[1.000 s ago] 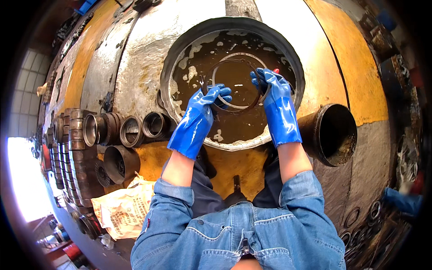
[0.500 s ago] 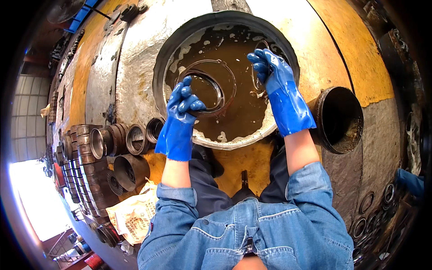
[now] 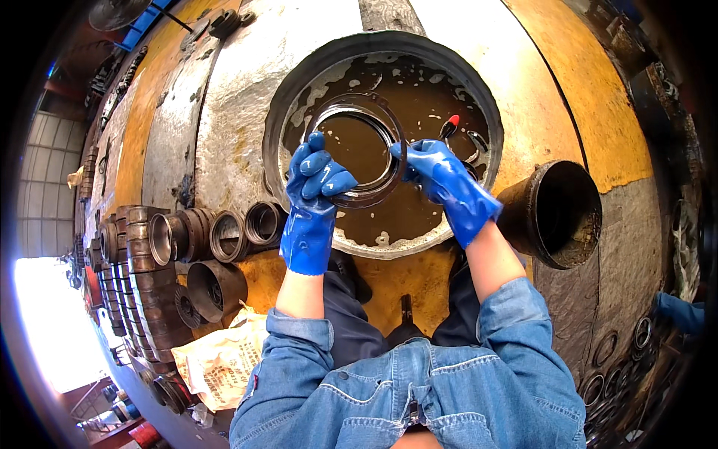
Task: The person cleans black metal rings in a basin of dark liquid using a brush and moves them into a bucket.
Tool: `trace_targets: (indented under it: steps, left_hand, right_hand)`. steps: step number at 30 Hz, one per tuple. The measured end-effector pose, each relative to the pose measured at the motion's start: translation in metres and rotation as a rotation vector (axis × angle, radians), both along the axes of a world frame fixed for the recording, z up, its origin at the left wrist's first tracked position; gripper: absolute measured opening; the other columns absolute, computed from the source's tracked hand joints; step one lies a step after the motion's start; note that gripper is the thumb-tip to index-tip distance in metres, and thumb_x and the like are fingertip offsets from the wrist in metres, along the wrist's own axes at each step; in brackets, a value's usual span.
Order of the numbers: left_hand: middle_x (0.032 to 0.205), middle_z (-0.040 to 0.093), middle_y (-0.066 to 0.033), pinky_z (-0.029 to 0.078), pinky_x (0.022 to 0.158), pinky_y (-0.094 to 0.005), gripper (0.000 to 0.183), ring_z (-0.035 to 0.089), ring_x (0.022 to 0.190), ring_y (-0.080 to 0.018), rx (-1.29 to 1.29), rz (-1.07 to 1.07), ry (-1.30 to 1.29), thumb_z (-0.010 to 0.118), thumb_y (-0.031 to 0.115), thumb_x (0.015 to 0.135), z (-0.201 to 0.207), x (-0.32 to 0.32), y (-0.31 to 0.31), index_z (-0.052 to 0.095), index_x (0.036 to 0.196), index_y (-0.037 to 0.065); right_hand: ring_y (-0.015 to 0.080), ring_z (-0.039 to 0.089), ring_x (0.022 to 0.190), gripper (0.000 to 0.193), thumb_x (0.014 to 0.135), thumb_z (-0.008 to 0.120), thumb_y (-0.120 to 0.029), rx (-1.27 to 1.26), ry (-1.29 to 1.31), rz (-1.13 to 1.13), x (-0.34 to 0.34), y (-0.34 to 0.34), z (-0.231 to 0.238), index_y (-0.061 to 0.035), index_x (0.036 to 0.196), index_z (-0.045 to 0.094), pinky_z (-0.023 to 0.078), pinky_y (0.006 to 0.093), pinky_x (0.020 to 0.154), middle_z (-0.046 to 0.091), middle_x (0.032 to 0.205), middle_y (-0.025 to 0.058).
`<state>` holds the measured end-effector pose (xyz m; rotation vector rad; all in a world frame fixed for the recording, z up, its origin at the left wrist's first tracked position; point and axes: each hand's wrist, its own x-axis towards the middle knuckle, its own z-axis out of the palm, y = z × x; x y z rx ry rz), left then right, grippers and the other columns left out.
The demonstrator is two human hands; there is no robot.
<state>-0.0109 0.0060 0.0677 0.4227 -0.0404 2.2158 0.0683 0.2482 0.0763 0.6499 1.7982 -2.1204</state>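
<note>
Over the basin, a dark, wet metal ring (image 3: 372,193) with a wide flat rim faces up, brown liquid showing through its centre. My left hand (image 3: 318,179), in a blue rubber glove, is closed on the ring's left and lower left edge. My right hand (image 3: 440,173), gloved the same way, pinches its right edge, the fingertips partly hidden behind the rim. Below them, the round grey basin (image 3: 271,120) contains murky brown liquid with pale foam. A red-tipped tool (image 3: 452,121) pokes out of the liquid beyond my right hand.
A large dark metal cylinder (image 3: 532,213) lies open-ended right of the basin. To the left, several rusty metal sleeves (image 3: 228,236) stand in rows beside a paper sack (image 3: 217,359). More rings (image 3: 594,389) lie at the lower right. Worn metal and yellow plates (image 3: 239,112) cover the floor.
My right hand has left the basin's far right side, moved left and nearer, and taken the ring's right edge. The ring now shows more face-on. The red-tipped tool has come into view.
</note>
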Motion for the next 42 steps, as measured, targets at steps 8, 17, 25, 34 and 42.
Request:
trace_targets:
  steps: [8,17,25,34,42]
  left_hand:
    - [0.098,0.073,0.0003,0.055,0.078,-0.0348,0.039,0.059,0.064,-0.0056,-0.642,0.322,0.058,0.048,0.025,0.110,0.005,0.016,0.003,0.056,0.140,0.001]
    - [0.107,0.073,-0.0183,0.059,0.079,-0.0361,0.040,0.069,0.078,-0.0202,-0.783,0.384,0.060,0.063,0.020,0.104,0.009,0.010,0.007,0.057,0.133,-0.007]
    - [0.112,0.071,-0.0228,0.060,0.083,-0.0378,0.041,0.070,0.086,-0.0242,-1.011,0.392,0.204,0.064,0.013,0.101,0.006,0.020,0.019,0.055,0.134,-0.010]
    - [0.114,0.072,-0.0210,0.060,0.080,-0.0380,0.045,0.073,0.089,-0.0250,-0.968,0.311,0.163,0.055,0.029,0.107,-0.001,0.023,0.031,0.057,0.134,-0.007]
    - [0.119,0.070,-0.0221,0.061,0.084,-0.0417,0.058,0.072,0.093,-0.0287,-0.856,0.164,0.051,0.051,0.039,0.107,-0.008,0.018,0.029,0.052,0.139,-0.009]
  right_hand:
    - [0.0294,0.071,0.077,0.039,0.090,0.073,-0.041,0.704,0.107,-0.032,0.005,-0.014,0.019,-0.0024,0.093,0.077,0.054,0.0400,0.076,0.073,0.081,0.0191]
    - [0.0180,0.074,0.084,0.025,0.100,0.068,-0.019,-0.401,0.295,-0.421,-0.014,-0.008,-0.008,0.0017,0.113,0.072,0.059,0.0284,0.075,0.077,0.104,0.0146]
    - [0.0112,0.067,0.072,0.029,0.107,0.054,-0.023,-0.633,0.246,-0.446,-0.016,0.007,0.004,-0.0015,0.122,0.067,0.056,0.0238,0.063,0.075,0.115,0.0158]
    - [0.0090,0.065,0.067,0.026,0.105,0.057,-0.022,-0.527,0.324,-0.420,-0.009,0.024,0.023,-0.0044,0.121,0.068,0.054,0.0221,0.056,0.073,0.119,0.0200]
    - [0.0105,0.065,0.064,0.029,0.106,0.057,-0.024,-0.497,0.219,-0.385,-0.014,0.037,0.019,-0.0051,0.125,0.066,0.055,0.0237,0.056,0.074,0.116,0.0212]
